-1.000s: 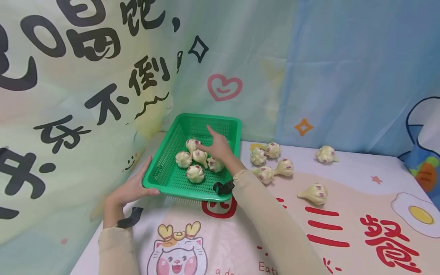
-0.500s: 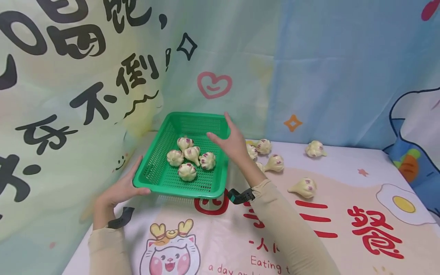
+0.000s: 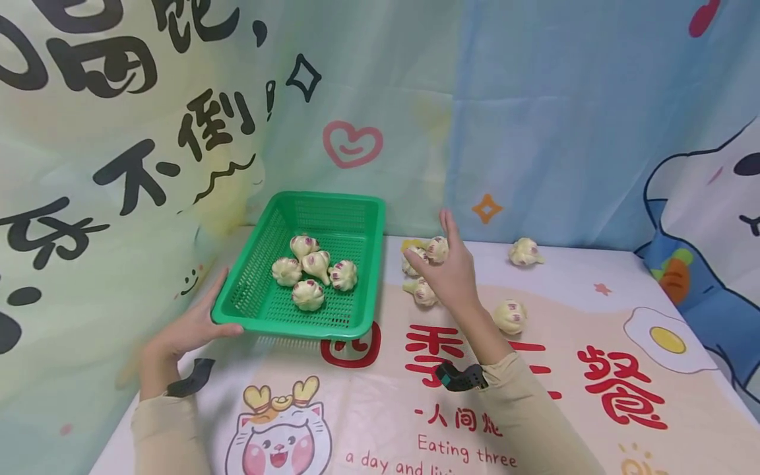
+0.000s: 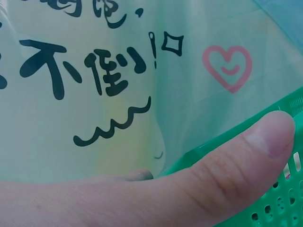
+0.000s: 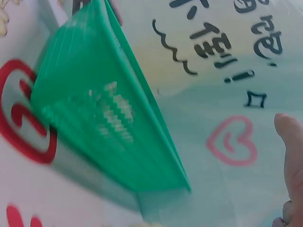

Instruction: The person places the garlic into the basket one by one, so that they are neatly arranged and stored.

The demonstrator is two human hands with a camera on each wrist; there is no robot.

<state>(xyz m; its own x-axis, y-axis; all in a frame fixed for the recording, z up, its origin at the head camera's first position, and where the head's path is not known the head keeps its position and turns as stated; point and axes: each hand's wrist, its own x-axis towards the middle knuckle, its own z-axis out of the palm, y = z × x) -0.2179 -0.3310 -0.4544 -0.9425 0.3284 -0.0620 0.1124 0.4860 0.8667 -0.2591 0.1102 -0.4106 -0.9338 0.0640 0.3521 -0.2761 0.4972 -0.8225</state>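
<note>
A green plastic basket stands at the back left with several garlic bulbs inside it. My left hand holds its near left corner; in the left wrist view the thumb lies against the basket rim, while the other fingers are mostly hidden. To the right of the basket, my right hand hovers with thumb and fingers spread and nothing held. It is nearest a cluster of garlic bulbs and partly covers them. The right wrist view shows the basket's outer side and part of that hand.
Two single garlic bulbs lie apart on the right, one farther back and one nearer. A printed cloth covers the table. Behind it and on the left hangs a printed curtain.
My right hand has moved out of the basket, over its right rim and across to the loose garlic bulbs. The left hand stays at the basket's corner. The head view has turned slightly right.
</note>
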